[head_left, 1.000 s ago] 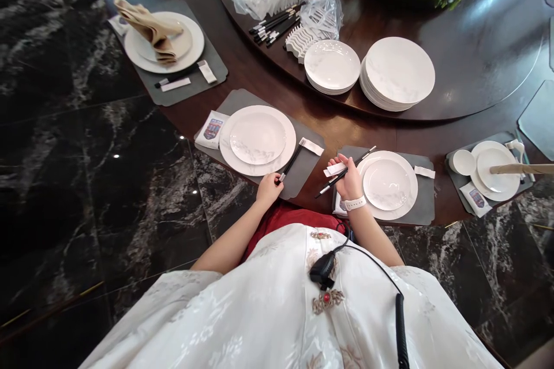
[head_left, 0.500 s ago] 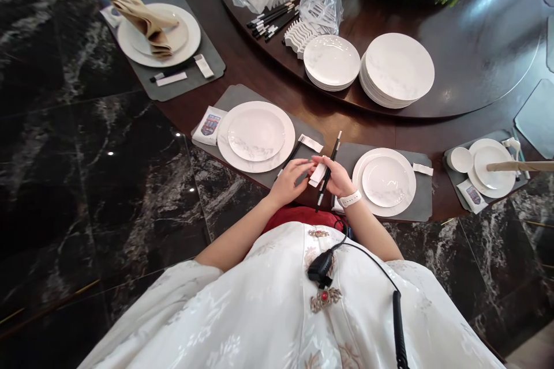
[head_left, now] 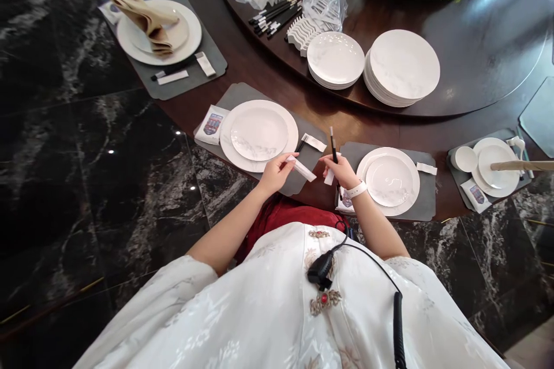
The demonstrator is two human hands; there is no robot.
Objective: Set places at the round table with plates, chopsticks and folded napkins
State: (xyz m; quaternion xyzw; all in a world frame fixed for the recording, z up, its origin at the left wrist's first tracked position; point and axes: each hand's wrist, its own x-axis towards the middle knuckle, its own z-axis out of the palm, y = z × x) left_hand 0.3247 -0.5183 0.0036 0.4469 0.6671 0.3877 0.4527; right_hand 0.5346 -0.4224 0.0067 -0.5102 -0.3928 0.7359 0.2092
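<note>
My left hand point(head_left: 276, 174) pinches one end of a narrow white paper packet point(head_left: 303, 170) over the right edge of the near-left placemat point(head_left: 312, 168). My right hand point(head_left: 341, 171) is closed round black chopsticks point(head_left: 332, 139), held upright. Another white strip point(head_left: 329, 177) pokes out below its fingers. Two stacked white plates point(head_left: 259, 131) sit on the left placemat, with a printed packet point(head_left: 212, 124) at their left. To their right, a black chopstick end point(head_left: 302, 143) lies by a white chopstick rest point(head_left: 314, 142). Stacked plates point(head_left: 389, 181) are just right of my right hand.
On the turntable stand a stack of small plates point(head_left: 336, 59), a stack of larger plates point(head_left: 405, 64), loose chopsticks point(head_left: 274, 16), white rests point(head_left: 302, 34) and plastic bags. A folded napkin point(head_left: 149, 20) tops the far-left setting. A cup point(head_left: 464, 159) stands at the right.
My hands have moved apart. A white packet that was between them is now in my left hand, further left. The chopsticks stay in my right hand.
</note>
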